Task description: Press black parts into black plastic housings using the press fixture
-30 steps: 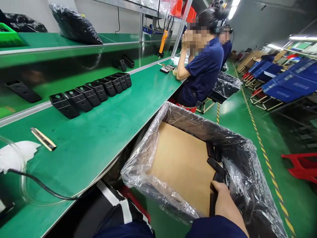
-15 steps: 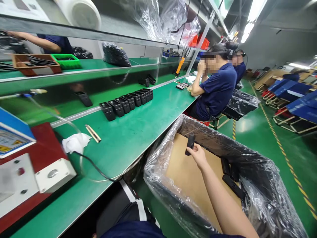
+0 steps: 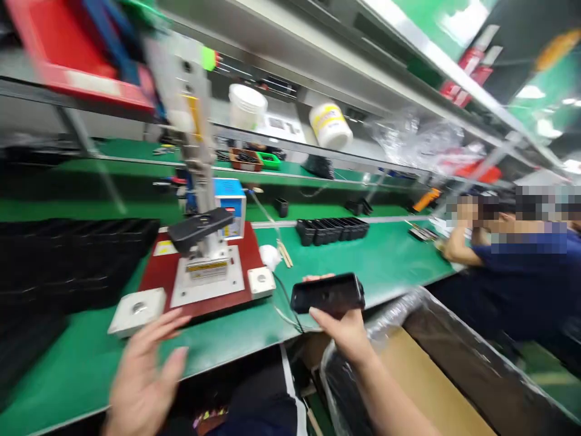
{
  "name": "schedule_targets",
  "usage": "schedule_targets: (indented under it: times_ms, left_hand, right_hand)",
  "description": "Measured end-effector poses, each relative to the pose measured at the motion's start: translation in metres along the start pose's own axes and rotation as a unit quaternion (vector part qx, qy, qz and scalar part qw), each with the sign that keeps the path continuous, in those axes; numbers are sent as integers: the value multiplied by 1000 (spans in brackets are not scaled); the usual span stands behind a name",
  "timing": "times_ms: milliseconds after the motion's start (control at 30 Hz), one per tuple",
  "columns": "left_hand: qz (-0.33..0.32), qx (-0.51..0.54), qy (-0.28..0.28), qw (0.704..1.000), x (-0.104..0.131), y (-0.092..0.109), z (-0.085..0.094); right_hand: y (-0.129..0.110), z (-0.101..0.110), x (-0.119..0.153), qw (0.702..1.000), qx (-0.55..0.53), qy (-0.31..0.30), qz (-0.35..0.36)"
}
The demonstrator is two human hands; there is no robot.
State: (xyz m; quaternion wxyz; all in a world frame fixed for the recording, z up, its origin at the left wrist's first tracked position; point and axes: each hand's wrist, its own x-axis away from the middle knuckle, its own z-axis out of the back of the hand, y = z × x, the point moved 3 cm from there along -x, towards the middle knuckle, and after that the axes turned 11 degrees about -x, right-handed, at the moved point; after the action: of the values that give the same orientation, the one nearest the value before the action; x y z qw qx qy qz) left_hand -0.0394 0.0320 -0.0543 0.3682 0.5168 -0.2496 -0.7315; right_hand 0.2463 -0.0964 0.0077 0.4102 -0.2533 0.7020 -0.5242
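Note:
My right hand grips a black plastic housing, its hollow side showing, over the bench's front edge. Thumb and fingers are around its sides. My left hand is empty with fingers apart, near the front of the press and its left white button box. The press stands on a dark red base. At the press head a black elongated part sits tilted. Another white button box is at the base's right corner.
Black housings stand in a row on the green bench. Many more black housings fill the left side, blurred. A plastic-lined bin with cardboard stands at right. A co-worker sits beyond it. A blue box stands behind the press.
The view has swung left to the press. My right hand has brought a black housing from over the lined bin to the bench edge. My left hand has come into view.

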Motion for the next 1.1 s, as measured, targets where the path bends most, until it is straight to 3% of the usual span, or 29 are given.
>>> schedule_targets:
  times_ms: [100, 167, 233, 367, 467, 633, 733, 900, 1100]
  left_hand:
    - [-92, 60, -123, 986, -4, 28, -13]
    - [-130, 64, -121, 982, -11, 39, -13]
    - [-136, 49, -80, 986, -15, 40, -7]
    - [-114, 2, -7, 994, -19, 32, 9]
    - [-137, -50, 38, 989, -32, 35, 12]
    - [-168, -151, 144, 964, -83, 51, 1]
    - [-160, -188, 187, 951, -119, 52, -8]
    - [-125, -197, 204, 951, -155, 38, -19]
    - [-61, -126, 175, 975, -164, 17, -26]
  right_hand:
    - [8, -69, 13, 984, -40, -171, -30]
    - [15, -97, 18, 968, -64, -240, -42]
    - [21, -112, 15, 959, -89, -265, -42]
    - [21, -114, -14, 960, -141, -243, -18]
    - [10, -112, -42, 959, -148, -241, 31]
    - [-6, -128, -99, 955, -34, -243, 167]
    - [-6, -144, -139, 953, -40, -224, 199]
    - [3, -168, -189, 954, -50, -218, 201]
    - [17, -185, -204, 955, -33, -224, 192]
